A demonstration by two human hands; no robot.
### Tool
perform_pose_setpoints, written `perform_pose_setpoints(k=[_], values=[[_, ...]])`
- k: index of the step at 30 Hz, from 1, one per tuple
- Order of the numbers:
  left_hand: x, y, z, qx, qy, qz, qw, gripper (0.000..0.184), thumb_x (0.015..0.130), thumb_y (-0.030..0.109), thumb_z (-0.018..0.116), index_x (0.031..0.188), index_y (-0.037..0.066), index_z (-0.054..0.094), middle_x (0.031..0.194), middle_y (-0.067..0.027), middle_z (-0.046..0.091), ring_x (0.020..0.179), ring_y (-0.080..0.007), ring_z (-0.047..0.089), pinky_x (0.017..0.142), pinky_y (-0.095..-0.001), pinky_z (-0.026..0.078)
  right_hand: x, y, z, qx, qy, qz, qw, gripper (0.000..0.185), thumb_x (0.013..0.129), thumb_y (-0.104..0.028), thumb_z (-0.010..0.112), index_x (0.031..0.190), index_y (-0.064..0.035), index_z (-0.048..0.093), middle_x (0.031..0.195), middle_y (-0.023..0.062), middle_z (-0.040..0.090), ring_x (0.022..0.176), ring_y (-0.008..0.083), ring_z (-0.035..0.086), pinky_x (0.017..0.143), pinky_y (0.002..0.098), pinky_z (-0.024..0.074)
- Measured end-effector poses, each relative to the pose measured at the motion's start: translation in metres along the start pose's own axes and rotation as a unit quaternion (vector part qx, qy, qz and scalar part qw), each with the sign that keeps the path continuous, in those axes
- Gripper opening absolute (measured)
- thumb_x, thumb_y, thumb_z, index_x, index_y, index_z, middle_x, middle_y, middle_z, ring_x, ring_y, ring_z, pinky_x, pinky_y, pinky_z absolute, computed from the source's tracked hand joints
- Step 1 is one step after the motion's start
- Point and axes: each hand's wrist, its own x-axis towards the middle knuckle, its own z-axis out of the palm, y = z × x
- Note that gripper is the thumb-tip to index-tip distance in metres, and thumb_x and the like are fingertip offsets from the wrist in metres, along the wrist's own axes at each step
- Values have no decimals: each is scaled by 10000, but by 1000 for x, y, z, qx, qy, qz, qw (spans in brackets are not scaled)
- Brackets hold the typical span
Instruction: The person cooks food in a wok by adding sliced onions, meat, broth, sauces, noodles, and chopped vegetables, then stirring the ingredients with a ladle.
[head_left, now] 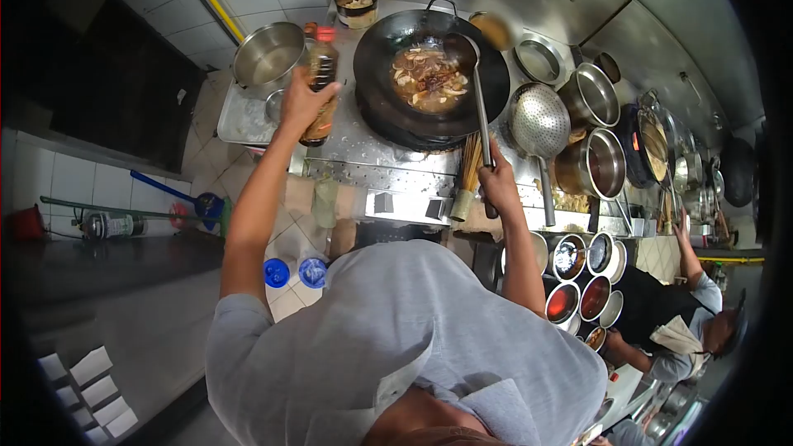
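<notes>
My left hand [307, 105] is wrapped round a red-capped sauce bottle [323, 74], which stands upright at the left of the wok. The bottle holds dark brown liquid. In my right hand [499, 182] is the handle end of a long ladle [482, 111]; its bowl rests inside the wok at the right. Sliced pale food in brown sauce [429, 81] lies in the bottom of the black wok [372, 74]. A bamboo brush [468, 169] lies just left of my right hand.
A metal pot [270, 54] and a small bowl of pale food [357, 4] stand behind the bottle. To the right are a perforated strainer [539, 120], steel pots [590, 92] and several seasoning containers [562, 303]. A co-worker [673, 314] stands at the far right.
</notes>
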Motion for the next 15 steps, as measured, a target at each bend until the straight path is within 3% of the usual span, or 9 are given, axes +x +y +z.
perform_pose_setpoints(k=[3,5,6,8,9,11,12,14,15], values=[[4,-41,-25,-40,85,-43,995,741,724,409,911,1203,-13,533,1114,-202,695,1029,-334,690,920,-432,520,8,2,22,-41,35,13,998,798,908,21,512,1635,-153,232,651,12,531,466,117,498,416,298,440],[5,-63,-45,-70,126,-67,987,743,725,403,914,1208,-18,537,1119,-190,690,1026,-321,684,923,-424,517,8,12,31,13,23,34,999,782,899,19,522,1615,-196,291,657,-9,508,458,106,470,409,283,431],[4,-76,-59,-96,165,-91,977,746,726,396,917,1214,-23,541,1124,-178,686,1024,-308,679,927,-415,513,1,2,33,152,-18,91,984,773,901,8,506,1615,-191,283,670,-6,500,457,104,457,408,290,433],[18,-145,-77,-95,189,-92,973,725,733,372,918,1211,-24,543,1118,-171,685,1015,-292,678,921,-406,514,-2,-9,35,365,-76,167,913,714,937,-44,475,1601,-223,282,696,-28,434,482,74,420,429,258,430],[24,-176,-88,-103,203,-87,970,705,740,348,918,1207,-26,545,1112,-164,683,1007,-275,677,915,-397,515,21,33,20,542,-214,142,800,395,983,-92,458,1375,-57,483,729,-1,458,506,70,451,442,243,444],[23,-199,-110,-70,265,-110,955,678,727,325,928,1178,-24,560,1088,-151,688,968,-259,679,896,-386,521,4,-6,19,797,-245,210,511,147,1020,-108,431,1013,10,518,731,18,464,498,71,468,428,235,445],[24,-206,-118,-88,283,-106,949,666,718,316,934,1161,-22,569,1078,-146,689,958,-255,678,891,-378,523,3,-13,25,795,-248,213,511,147,1020,-108,431,1013,10,518,731,18,464,498,71,468,428,235,445],[32,-215,-120,-137,319,-96,933,653,696,299,948,1134,-22,586,1054,-134,692,942,-250,673,885,-375,529,-6,-24,30,833,-235,205,457,252,1043,-128,412,808,-40,436,743,34,479,507,72,498,429,235,461],[38,-254,-121,-116,318,-98,936,653,692,287,950,1130,-28,583,1060,-140,690,944,-253,673,885,-378,532,-8,-30,30,794,-235,208,521,254,1041,-129,410,805,-43,447,740,24,482,500,61,501,430,230,469]])
